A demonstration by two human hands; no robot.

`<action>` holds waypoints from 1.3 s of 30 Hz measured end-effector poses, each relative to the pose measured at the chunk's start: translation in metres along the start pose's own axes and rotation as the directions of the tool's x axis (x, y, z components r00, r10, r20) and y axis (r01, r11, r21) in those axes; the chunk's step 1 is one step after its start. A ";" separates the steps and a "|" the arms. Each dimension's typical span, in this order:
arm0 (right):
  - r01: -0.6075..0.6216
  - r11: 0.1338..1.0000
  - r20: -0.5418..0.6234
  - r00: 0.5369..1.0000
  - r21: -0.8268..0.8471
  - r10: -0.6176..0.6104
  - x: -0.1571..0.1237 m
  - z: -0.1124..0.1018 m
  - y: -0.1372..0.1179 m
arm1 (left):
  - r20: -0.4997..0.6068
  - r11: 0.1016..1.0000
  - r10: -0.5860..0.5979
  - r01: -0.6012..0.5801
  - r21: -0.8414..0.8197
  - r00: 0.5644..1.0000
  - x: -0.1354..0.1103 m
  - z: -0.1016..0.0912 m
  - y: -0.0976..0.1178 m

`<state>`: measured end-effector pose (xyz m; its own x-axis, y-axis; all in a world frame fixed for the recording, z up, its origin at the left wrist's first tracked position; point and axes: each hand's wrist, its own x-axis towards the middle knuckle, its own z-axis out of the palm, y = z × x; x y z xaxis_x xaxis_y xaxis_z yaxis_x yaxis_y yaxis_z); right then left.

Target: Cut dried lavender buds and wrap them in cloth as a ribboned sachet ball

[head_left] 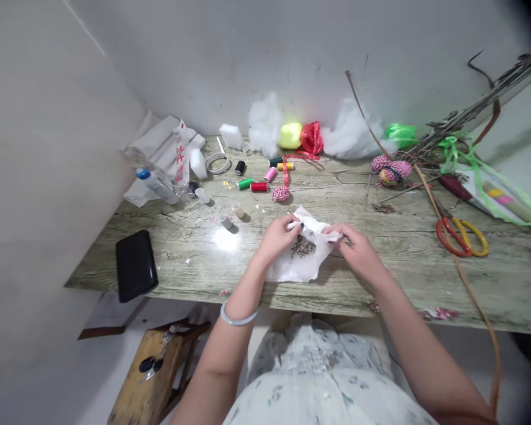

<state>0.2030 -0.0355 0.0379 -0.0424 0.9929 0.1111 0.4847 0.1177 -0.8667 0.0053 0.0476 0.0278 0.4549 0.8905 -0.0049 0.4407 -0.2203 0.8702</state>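
A white piece of cloth (298,268) lies on the wooden table (194,260) near its front edge, with a small heap of dark dried bits (302,247) in its middle. My left hand (278,235) pinches the cloth's upper left edge. My right hand (356,245) pinches the upper right edge, fingers closed on it. Both hands lift the far side of the cloth a little above the heap. A pale bangle (238,317) sits on my left wrist.
Thread spools (259,186), a red-white twine ball (281,193), small cups (238,209), a black phone (135,264), a bottle (156,184), stuffing (265,127), ribbon rolls (312,139), orange scissors (462,236), dried twigs (473,112) lie about. A wooden stool (154,369) stands below left.
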 end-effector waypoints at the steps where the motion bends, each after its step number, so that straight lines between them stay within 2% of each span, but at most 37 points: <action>1: -0.033 0.999 -0.013 0.999 -0.017 0.033 0.006 0.005 -0.001 | 0.006 1.000 0.010 -0.009 -0.008 1.000 0.000 0.000 0.000; 3: -0.038 0.996 -0.058 0.998 -0.076 0.033 0.018 0.013 -0.001 | 0.016 0.999 0.026 -0.026 -0.030 1.000 0.000 -0.001 -0.002; 7: 0.063 0.993 -0.106 0.992 -0.103 -0.074 0.035 0.026 0.000 | 0.044 0.991 0.065 -0.059 -0.122 0.997 0.000 -0.003 -0.005; 11: 0.001 1.000 -0.038 0.999 0.007 -0.001 0.039 0.033 0.002 | 0.088 0.975 0.089 -0.069 -0.212 0.992 0.000 -0.003 -0.008; 14: -0.018 0.999 -0.015 1.000 -0.034 0.018 0.039 0.035 0.002 | 0.087 0.974 0.089 -0.069 -0.214 0.992 0.002 -0.001 -0.008; 18: -0.076 0.986 -0.028 0.997 -0.151 0.072 0.040 0.038 0.003 | 0.051 0.988 0.127 -0.122 -0.100 0.991 -0.004 -0.015 -0.003; 22: -0.071 0.984 -0.003 0.997 -0.165 0.072 0.041 0.041 0.008 | -0.026 0.994 0.078 -0.076 0.079 0.997 -0.032 -0.053 -0.007; 25: -0.109 0.980 -0.030 0.994 -0.165 0.105 0.042 0.041 0.011 | -0.044 0.933 0.030 -0.012 0.360 0.999 -0.058 -0.077 -0.021; 27: -0.128 0.977 -0.022 0.992 -0.168 0.126 0.043 0.041 0.012 | -0.009 0.878 0.041 -0.031 0.478 0.999 -0.073 -0.083 -0.030; 32: -0.157 0.971 -0.003 0.987 -0.180 0.159 0.044 0.040 0.011 | 0.094 0.850 0.132 -0.161 0.501 0.987 -0.088 -0.069 -0.039; 35: -0.175 0.966 -0.010 0.984 -0.190 0.177 0.044 0.040 0.010 | 0.150 0.832 0.275 -0.314 0.457 0.950 -0.086 -0.059 -0.039; 37: -0.178 0.964 -0.009 0.984 -0.199 0.180 0.044 0.040 0.010 | 0.106 0.838 0.366 -0.377 0.395 0.925 -0.083 -0.055 -0.037; 39: -0.174 0.961 -0.005 0.984 -0.213 0.177 0.044 0.041 0.010 | -0.020 0.888 0.397 -0.378 0.262 0.918 -0.080 -0.050 -0.033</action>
<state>0.1705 0.0103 0.0143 0.0488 0.9979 -0.0420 0.6594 -0.0637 -0.7491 -0.0841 0.0039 0.0241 0.5769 0.7378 0.3506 0.4220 -0.6367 0.6455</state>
